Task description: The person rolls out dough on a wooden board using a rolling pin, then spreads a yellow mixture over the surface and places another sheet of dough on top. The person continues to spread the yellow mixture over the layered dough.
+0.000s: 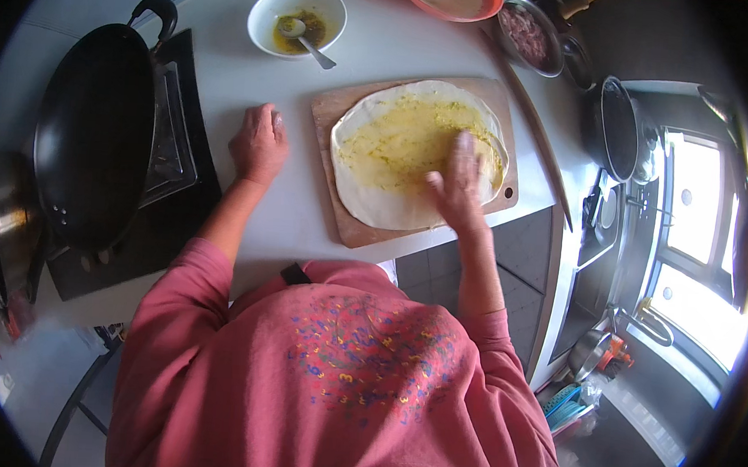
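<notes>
A wide, thin round of dough [375,202] lies on a wooden cutting board [342,232]. Yellow-green oily seasoning is smeared over its middle and far part, while the near edge stays pale. My right hand [462,181] rests on the right side of the dough, blurred, fingers extended, thumb apart, holding nothing. To the left of the board, my left hand [259,142] sits on the white countertop with its fingers curled in and nothing visible in it. Beyond the board is a white bowl [261,21] of oily seasoning, with a metal spoon [314,49] leaning in it.
A black wok [97,136] stands on the stove [178,210] at left. A long wooden rolling pin [532,124] lies right of the board. Behind are a red-rimmed bowl [433,8] with pale contents and a metal bowl of raw meat [524,35]. The counter's front edge runs close below the board.
</notes>
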A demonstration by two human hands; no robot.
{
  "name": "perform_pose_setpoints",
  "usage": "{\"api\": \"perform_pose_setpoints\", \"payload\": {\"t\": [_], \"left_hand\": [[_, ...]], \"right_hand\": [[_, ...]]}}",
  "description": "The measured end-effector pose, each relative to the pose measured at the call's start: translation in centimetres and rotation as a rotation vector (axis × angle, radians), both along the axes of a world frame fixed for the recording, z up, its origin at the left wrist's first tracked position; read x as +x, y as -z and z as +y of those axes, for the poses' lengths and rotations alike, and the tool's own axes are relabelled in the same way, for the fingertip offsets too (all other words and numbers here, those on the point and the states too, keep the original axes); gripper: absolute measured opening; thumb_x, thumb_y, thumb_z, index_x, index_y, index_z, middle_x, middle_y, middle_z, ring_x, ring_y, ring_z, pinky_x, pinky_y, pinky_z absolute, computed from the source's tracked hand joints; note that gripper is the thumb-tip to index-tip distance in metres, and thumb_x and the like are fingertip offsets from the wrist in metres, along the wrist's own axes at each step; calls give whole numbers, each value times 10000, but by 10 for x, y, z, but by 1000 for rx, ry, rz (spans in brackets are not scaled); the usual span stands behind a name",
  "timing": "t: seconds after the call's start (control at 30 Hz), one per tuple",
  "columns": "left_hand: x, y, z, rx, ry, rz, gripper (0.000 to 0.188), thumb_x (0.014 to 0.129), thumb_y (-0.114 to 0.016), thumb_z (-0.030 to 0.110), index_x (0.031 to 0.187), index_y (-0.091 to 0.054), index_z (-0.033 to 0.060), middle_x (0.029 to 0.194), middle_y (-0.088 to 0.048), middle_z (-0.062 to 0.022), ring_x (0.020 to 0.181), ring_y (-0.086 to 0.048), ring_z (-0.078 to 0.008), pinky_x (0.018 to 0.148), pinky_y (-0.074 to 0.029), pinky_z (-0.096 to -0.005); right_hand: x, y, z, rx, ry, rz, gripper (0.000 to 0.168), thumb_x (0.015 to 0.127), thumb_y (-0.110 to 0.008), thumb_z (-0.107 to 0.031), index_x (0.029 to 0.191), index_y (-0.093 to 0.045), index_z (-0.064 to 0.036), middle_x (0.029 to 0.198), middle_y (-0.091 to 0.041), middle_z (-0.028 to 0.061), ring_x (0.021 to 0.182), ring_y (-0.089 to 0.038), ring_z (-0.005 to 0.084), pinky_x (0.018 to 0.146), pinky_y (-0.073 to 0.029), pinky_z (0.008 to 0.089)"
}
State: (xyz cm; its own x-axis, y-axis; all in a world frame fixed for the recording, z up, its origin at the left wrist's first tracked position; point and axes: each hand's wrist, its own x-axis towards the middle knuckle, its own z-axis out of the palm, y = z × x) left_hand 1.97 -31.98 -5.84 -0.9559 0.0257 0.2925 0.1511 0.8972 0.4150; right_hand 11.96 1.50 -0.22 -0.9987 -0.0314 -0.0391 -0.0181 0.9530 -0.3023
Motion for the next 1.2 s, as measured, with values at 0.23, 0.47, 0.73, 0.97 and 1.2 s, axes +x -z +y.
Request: {"api": "perform_pose_setpoints", "payload": {"t": [0.23, 0.47, 0.73, 0.97, 1.2], "left_hand": [[-1, 3, -3, 21, 38, 62, 173, 922, -564, 234, 1058, -548, 129, 974, -600, -85, 838, -619, -328, 639, -509, -475], [-1, 1, 0, -25, 30, 20, 162, 920, -567, 234, 1047, -552, 136, 963, -598, -85, 830, -617, -326, 632, -511, -470], [0, 1, 0, -16, 17, 34, 146, 915, -570, 239, 1026, -558, 144, 948, -596, -78, 804, -619, -320, 621, -514, -468], [-1, -2, -2, -10, 23, -1, 141, 915, -579, 236, 1013, -564, 135, 951, -599, -85, 800, -617, -329, 619, -507, -466], [-2, -1, 0, -3, 29, -23, 157, 925, -579, 244, 1024, -576, 122, 962, -612, -90, 853, -615, -338, 662, -502, -481]], "right_hand": [[73, -28, -50, -23, -226, -198, 977, 783, -701, -491, 1509, -242, -26, 1563, -257, 186, 1468, -214, 320, 1190, -135, 518], [49, -14, 7, 225, 130, -92, 866, 873, -607, -427, 1478, -237, 70, 1557, -221, 254, 1473, -164, 360, 1187, -117, 531], [91, -19, -32, 215, 117, -224, 960, 819, -640, -519, 1493, -240, 37, 1568, -220, 222, 1477, -160, 353, 1180, -107, 549], [68, -30, 24, -518, 265, -279, 604, 1017, -380, -353, 1534, -233, -79, 1607, -136, 178, 1503, -26, 301, 1187, 58, 495], [63, -27, -83, 8, -205, -176, 1004, 782, -618, -613, 1467, -295, 47, 1553, -229, 240, 1470, -156, 376, 1171, -108, 575]]}}
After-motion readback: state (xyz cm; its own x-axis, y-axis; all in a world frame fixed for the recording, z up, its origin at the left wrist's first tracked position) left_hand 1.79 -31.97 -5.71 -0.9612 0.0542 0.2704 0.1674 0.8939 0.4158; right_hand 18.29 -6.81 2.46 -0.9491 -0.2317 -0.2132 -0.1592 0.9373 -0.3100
